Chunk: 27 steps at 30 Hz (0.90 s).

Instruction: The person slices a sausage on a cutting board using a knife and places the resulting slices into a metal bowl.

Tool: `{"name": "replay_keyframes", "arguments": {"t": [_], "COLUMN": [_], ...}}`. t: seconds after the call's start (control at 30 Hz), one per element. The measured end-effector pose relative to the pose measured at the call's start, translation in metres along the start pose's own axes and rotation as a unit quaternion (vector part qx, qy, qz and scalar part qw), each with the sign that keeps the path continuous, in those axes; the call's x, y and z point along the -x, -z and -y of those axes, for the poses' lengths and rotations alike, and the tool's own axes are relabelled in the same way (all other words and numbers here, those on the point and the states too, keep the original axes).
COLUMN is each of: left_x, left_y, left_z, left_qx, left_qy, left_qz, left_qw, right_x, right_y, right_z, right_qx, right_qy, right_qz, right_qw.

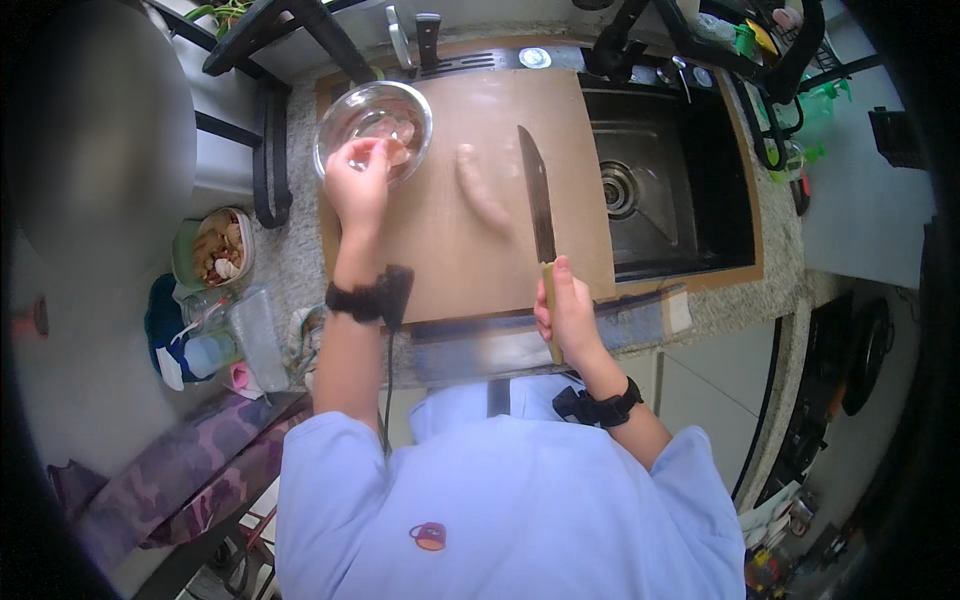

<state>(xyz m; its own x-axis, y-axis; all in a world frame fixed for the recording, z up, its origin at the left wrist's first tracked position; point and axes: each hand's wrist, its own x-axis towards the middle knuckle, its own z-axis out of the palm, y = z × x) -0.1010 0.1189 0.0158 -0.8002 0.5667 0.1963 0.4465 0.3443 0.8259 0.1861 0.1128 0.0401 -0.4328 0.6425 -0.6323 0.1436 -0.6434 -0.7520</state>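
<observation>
My left hand point(358, 176) is over the steel bowl point(322, 142) at the upper left of the cutting board point(450, 277). Its thumb and fingers pinch a pinkish piece of food point(397, 154), partly hidden by the fingertips. More pale pink pieces point(397, 127) lie inside the bowl. In my right hand point(571, 311) is a long kitchen knife point(536, 187), held by its light handle, blade pointing away from me over the board's right side. Between bowl and blade, a pale pink sausage-like length point(480, 187) rests on the board, touching neither.
A black sink point(660, 187) adjoins the board's right side. Knife handles point(427, 37) stand in a slotted holder behind it. On the left are a food tub point(221, 247), a clear plastic box point(259, 337) and a bottle point(210, 352). A folded cloth point(637, 319) hangs along the counter's front edge.
</observation>
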Motion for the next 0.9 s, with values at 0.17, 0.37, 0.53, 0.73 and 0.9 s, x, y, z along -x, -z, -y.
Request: {"name": "replay_keyframes", "arguments": {"t": [0.17,0.37,0.53,0.73,0.9], "left_x": [-0.031,0.012,0.053,0.065,0.072], "left_y": [-0.006,-0.031,-0.051,-0.048,-0.039], "left_z": [0.009,-0.017,-0.020,-0.007,0.001], "left_qx": [-0.019,-0.055,-0.180,-0.182,-0.144], "left_qy": [-0.020,-0.236,-0.353,-0.297,-0.255], "left_qz": [-0.030,0.111,0.209,0.276,0.257], "left_qw": [0.999,0.964,0.894,0.896,0.921], "right_x": [-0.003,-0.008,-0.007,-0.006,-0.006], "right_y": [-0.005,-0.006,-0.004,-0.001,-0.005], "right_z": [0.000,-0.004,-0.004,-0.008,-0.011], "right_qx": [0.009,0.005,0.003,-0.014,0.011], "right_qy": [0.011,0.004,0.005,-0.010,-0.013], "right_qz": [0.013,0.005,0.003,0.000,-0.001], "right_qw": [1.000,1.000,1.000,1.000,1.000]}}
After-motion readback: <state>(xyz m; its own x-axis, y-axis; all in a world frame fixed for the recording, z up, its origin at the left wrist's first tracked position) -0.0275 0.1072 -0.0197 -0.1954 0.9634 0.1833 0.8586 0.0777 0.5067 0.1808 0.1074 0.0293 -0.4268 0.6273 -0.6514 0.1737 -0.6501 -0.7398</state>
